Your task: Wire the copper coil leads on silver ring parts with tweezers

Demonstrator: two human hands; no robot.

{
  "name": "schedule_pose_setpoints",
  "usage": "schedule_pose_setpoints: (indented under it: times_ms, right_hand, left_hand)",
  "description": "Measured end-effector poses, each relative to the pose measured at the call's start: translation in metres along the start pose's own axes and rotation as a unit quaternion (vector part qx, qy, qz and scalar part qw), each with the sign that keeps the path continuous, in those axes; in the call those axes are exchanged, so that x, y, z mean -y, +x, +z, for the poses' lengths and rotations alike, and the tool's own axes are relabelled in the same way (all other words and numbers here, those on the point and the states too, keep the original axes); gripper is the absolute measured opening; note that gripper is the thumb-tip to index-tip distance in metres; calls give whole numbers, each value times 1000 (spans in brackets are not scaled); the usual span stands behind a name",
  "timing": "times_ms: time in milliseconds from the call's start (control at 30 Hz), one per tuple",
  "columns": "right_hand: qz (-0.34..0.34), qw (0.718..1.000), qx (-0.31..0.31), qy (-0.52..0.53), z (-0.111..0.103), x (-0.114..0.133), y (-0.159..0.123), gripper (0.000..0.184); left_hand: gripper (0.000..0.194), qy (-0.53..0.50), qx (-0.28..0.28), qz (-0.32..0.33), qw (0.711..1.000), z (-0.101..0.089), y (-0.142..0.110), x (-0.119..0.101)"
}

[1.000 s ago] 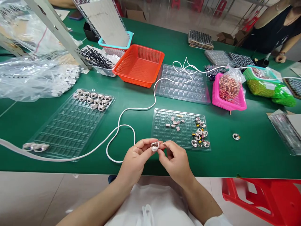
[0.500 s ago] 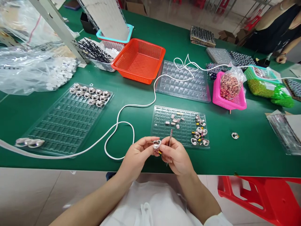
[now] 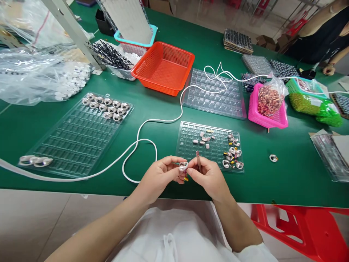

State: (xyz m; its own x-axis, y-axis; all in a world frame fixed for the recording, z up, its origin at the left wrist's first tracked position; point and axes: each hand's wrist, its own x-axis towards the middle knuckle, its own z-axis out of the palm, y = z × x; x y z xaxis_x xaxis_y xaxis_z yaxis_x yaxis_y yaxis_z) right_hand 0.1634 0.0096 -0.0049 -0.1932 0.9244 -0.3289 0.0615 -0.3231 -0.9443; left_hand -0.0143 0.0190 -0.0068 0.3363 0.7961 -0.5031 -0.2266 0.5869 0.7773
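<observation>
Broadly, a green surface [image 3: 286, 182] fills the view, and on its left half lies a long clear blister tray [image 3: 76, 134] with a double row of silvery shells [image 3: 106, 106] at its far end and a few more at its near corner. Heaped clear plastic bags [image 3: 40, 72] sit beyond it at the far left. Further back stands an orange basket [image 3: 163, 67], with an empty clear tray [image 3: 214, 94] to its right, then a pink basket [image 3: 268, 109] holding a bag of copper-coloured rings [image 3: 265, 100]. A white cable [image 3: 141, 133] loops across the middle of the surface. Near the front edge lies a smaller clear tray [image 3: 209, 145] carrying loose small parts [image 3: 203, 139] and a cluster of shells with coloured wires [image 3: 231, 154]; one lone shell [image 3: 273, 158] rests on the surface well to its right. Just in front of that tray, above the surface edge, the left hand [image 3: 158, 176] pinches a small silvery earpiece shell [image 3: 183, 166] between thumb and fingertips, a bit of yellow and red showing below it. The right hand [image 3: 209, 176] is closed around thin tweezers [image 3: 198, 160], its fingertips touching the shell. Another person's hand [image 3: 328, 70] rests at the far right corner.
</observation>
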Motion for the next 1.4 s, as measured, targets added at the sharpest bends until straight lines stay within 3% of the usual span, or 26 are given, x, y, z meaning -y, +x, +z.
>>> schedule_pose_setpoints:
  times_ms: [200, 433, 633, 733, 833, 1000, 1133, 1267, 1400]
  right_hand:
    - [15, 999, 12, -27, 0, -4, -1, 9]
    - [14, 999, -30, -43, 6, -7, -5, 10]
    - [-50, 983, -118, -131, 18, -8, -10, 9]
    - [-73, 977, -128, -156, 19, -9, -11, 7]
    - [-78, 977, -124, -152, 19, -8, -10, 9]
    - [-81, 979, -152, -112, 22, -9, -11, 14]
    - [-62, 986, -149, -37, 26, -13, -12, 15]
    - [-35, 989, -116, 79, 28, -17, -11, 17]
    - [-18, 984, -91, 155, 28, -20, -10, 17]
  left_hand:
    - [21, 5, 21, 1, 1000, 0, -1, 2]
    - [15, 44, -30, 47, 997, 4, -4, 10]
    - [16, 176, -103, 188, 961, 8, -13, 14]
    - [24, 225, -108, 267, 931, 8, -15, 14]
    - [26, 222, -110, 286, 926, 8, -15, 15]
    - [19, 183, -132, 241, 944, 9, -14, 19]
    - [13, 93, -132, 157, 974, 9, -10, 22]
    - [15, -53, -61, 73, 994, 7, -4, 21]
    - [19, -154, 14, -18, 988, 5, -2, 12]
